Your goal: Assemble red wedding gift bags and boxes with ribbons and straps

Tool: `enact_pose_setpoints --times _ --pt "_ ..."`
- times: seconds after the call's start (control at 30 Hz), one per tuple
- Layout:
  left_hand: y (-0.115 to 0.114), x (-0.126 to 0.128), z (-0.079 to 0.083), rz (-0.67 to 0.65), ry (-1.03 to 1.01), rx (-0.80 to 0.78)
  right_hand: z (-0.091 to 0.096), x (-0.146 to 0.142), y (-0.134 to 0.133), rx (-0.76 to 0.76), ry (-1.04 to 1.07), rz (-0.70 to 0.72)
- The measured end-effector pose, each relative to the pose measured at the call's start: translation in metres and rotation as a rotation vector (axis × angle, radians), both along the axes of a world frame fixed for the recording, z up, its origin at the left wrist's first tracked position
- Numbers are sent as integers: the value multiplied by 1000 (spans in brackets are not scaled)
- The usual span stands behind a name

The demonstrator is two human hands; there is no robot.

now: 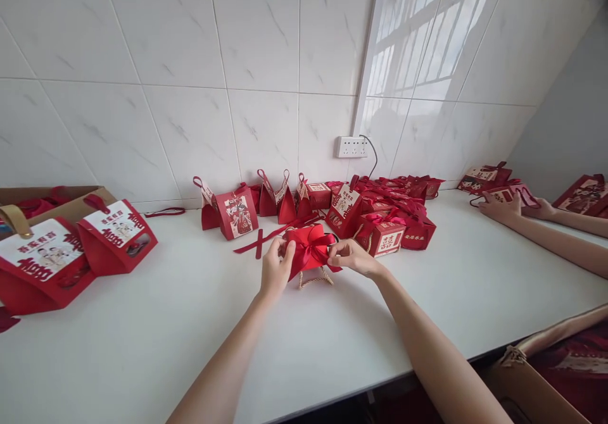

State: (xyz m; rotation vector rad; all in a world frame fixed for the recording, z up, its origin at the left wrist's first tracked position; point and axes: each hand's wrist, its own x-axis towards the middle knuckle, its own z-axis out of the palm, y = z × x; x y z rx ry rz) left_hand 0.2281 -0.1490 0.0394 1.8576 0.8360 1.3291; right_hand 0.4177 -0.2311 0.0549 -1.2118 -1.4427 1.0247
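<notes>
Between my hands sits a small red gift box (308, 234) with a satin ribbon bow (316, 250) tied on its top. A twisted gold cord handle (316, 280) hangs out toward me on the white tabletop. My left hand (278, 264) pinches the ribbon at the left of the bow, thumb against fingers. At the bow's right side my right hand (352, 256) pinches the ribbon's other side between thumb and forefinger. Just behind the box, a loose dark red ribbon strip (259, 240) lies crossed on the table.
Several red boxes (387, 237) are heaped behind and right, with triangular boxes (237, 212) along the wall. Larger red boxes (116, 231) and a cardboard carton (95, 196) stand left. A co-worker's hands (503, 209) handle a box at right. A carton (536, 380) sits below the table edge.
</notes>
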Motion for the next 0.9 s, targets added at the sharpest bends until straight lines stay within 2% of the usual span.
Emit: enact_pose_setpoints --times 0.5,0.73,0.9 --pt "1 0 -1 6 14 5 -1 1 1 -12 42 4" --pt "2 -1 3 -18 -27 20 1 0 4 -20 41 -28" --pt "5 -3 2 1 25 -3 -1 0 8 -13 33 -24"
